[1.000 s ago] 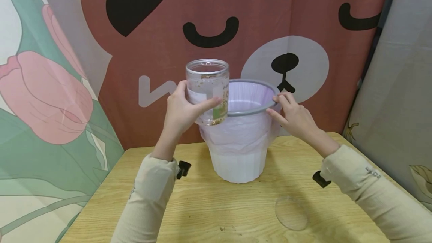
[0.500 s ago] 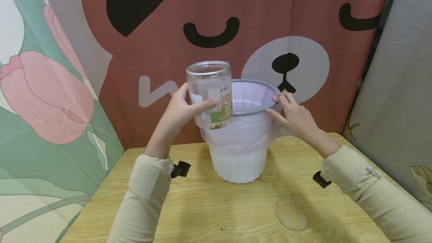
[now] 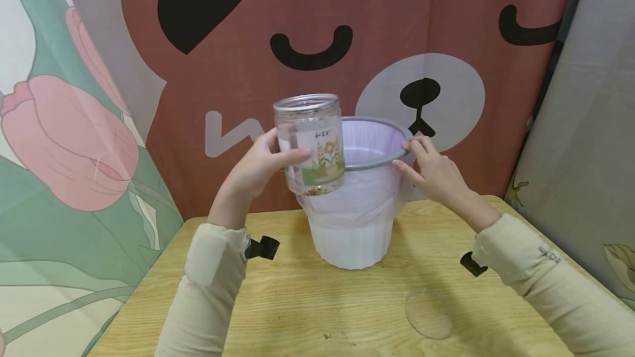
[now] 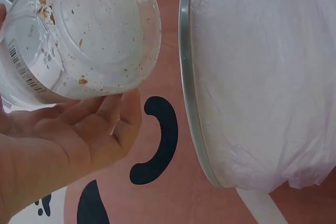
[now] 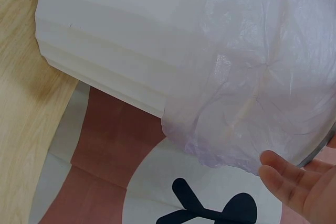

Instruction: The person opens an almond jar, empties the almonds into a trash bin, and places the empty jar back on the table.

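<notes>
My left hand [image 3: 255, 164] grips a clear plastic jar [image 3: 317, 145] with a metal rim, its thumb across the side that bears a flower print. The jar is lidless and leans slightly, up in front of the bin's left side. Brown crumbs cling to its base [image 4: 105, 30] in the left wrist view. My right hand [image 3: 439, 176] pinches the grey rim [image 3: 379, 165] of a white trash bin [image 3: 352, 244] between thumb and fingers. A thin lilac bag [image 3: 364, 197] lines the bin and hangs over its outside. The bin's floor is hidden.
A clear round lid [image 3: 429, 314] lies on the wooden table [image 3: 288, 307], right of centre and nearer than the bin. Small dark specks mark the tabletop. A printed bear curtain [image 3: 238, 70] hangs close behind the bin, with more curtains at both sides.
The left hand has lowered the jar a little and turned it, so its printed front faces me more. The right hand, the bin and the lid have stayed put.
</notes>
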Motion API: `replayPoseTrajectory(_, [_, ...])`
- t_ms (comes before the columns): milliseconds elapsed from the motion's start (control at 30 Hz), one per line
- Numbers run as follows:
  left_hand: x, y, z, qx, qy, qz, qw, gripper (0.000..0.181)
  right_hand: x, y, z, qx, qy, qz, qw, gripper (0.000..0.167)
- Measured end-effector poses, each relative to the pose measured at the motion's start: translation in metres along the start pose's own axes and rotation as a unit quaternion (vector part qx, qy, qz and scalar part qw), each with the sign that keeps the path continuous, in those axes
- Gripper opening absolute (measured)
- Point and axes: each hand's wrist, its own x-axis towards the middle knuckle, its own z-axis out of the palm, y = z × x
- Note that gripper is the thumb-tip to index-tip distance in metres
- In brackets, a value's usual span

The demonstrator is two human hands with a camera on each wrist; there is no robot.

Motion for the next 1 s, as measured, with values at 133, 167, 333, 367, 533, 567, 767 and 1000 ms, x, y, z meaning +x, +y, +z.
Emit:
replayPoseTrajectory(133, [0.001, -0.004, -0.003, -0.018, -0.029, 0.019, 0.9992, 0.071, 0.000, 0.000, 0.000, 0.000, 0.003, -0.003, 1.0000, 0.043])
replayPoseTrajectory(167, [0.001, -0.005, -0.003, -0.023, -0.035, 0.022, 0.9989, 0.077, 0.000, 0.000, 0.000, 0.000, 0.004, -0.003, 1.0000, 0.043])
replayPoseTrajectory(333, [0.002, -0.008, -0.004, -0.043, -0.044, 0.024, 0.9978, 0.090, 0.000, 0.000, 0.000, 0.000, 0.007, -0.005, 1.0000, 0.043])
replayPoseTrajectory(367, [0.002, -0.008, -0.003, -0.044, -0.044, 0.026, 0.9977, 0.090, 0.000, 0.000, 0.000, 0.000, 0.007, -0.004, 1.0000, 0.043])
replayPoseTrajectory(533, [0.001, -0.005, 0.001, -0.036, -0.035, 0.041, 0.9979, 0.084, 0.000, 0.000, 0.000, 0.000, 0.006, -0.003, 1.0000, 0.044])
replayPoseTrajectory(567, [0.000, -0.005, 0.002, -0.033, -0.029, 0.043, 0.9981, 0.081, 0.000, 0.000, 0.001, 0.000, 0.006, -0.004, 1.0000, 0.044])
replayPoseTrajectory(767, [-0.004, 0.004, 0.014, -0.032, 0.026, 0.038, 0.9984, 0.060, 0.001, 0.000, 0.001, 0.000, 0.008, -0.007, 0.9999, 0.044])
replayPoseTrajectory(1000, [-0.007, 0.012, 0.029, -0.012, 0.093, 0.012, 0.9956, 0.056, 0.000, 0.000, 0.001, 0.002, 0.001, -0.003, 1.0000, 0.044])
